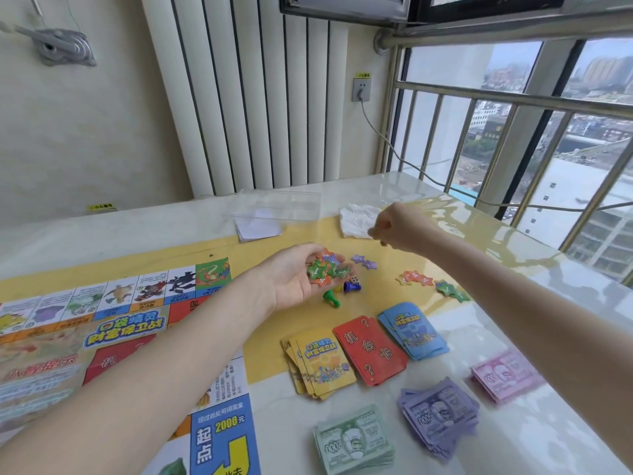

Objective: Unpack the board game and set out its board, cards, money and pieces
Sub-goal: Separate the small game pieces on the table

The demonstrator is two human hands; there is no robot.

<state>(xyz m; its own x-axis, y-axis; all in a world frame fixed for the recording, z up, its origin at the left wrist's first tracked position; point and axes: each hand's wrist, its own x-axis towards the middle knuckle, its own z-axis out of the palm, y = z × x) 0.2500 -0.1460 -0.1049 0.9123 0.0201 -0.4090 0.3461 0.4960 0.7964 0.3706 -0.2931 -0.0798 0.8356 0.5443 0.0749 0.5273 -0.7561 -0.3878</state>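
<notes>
The game board (113, 323) lies unfolded at the left of the table. My left hand (294, 275), palm up, cups several green, orange and purple star tokens (327, 267). My right hand (399, 228) hovers farther back with fingers curled; whether it pinches a token I cannot tell. On the table lie purple stars (364, 261), orange stars (416, 278), green stars (451, 290), a green pawn (330, 298), a blue pawn (351, 286) and a die (354, 280). Yellow cards (322, 363), red cards (370, 349), blue cards (412, 330) and green (354, 440), purple (440, 416) and pink money (505, 375) sit front right.
A clear plastic bag (277, 207) over white paper (257, 229) and a crumpled white wrapper (358, 219) lie at the back. A cable (394, 145) runs from a wall socket over the table. A railing and window close the right side.
</notes>
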